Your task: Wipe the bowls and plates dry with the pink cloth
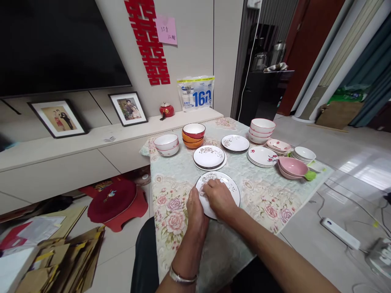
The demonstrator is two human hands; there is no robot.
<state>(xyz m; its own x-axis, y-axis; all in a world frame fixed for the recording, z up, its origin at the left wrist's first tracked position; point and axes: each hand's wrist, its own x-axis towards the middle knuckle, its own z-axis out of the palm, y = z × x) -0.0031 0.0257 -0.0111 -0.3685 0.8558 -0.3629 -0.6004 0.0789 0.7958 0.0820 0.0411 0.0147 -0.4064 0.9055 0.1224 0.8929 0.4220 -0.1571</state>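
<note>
A white plate [230, 188] with a dark rim and a floral print is tilted up off the near part of the table. My left hand [196, 209] grips its left edge, thumb along the rim. My right hand [220, 198] lies on the plate's face with the fingers curled. Under those fingertips shows a bit of thin whitish material that looks like a wipe [202, 190], mostly hidden by the hand. Just beyond stands a stack of similar dark-rimmed plates [209, 157], and another such stack [235, 143] sits farther right.
White bowls [166, 145], orange and red bowls [193, 136], and pink-rimmed bowls [262, 129] stand along the far side. Flower plates [262, 156], pink dishes [293, 167] and small bowls [304, 153] sit right. A red stool [114, 199] is left of the floral-covered table [174, 219].
</note>
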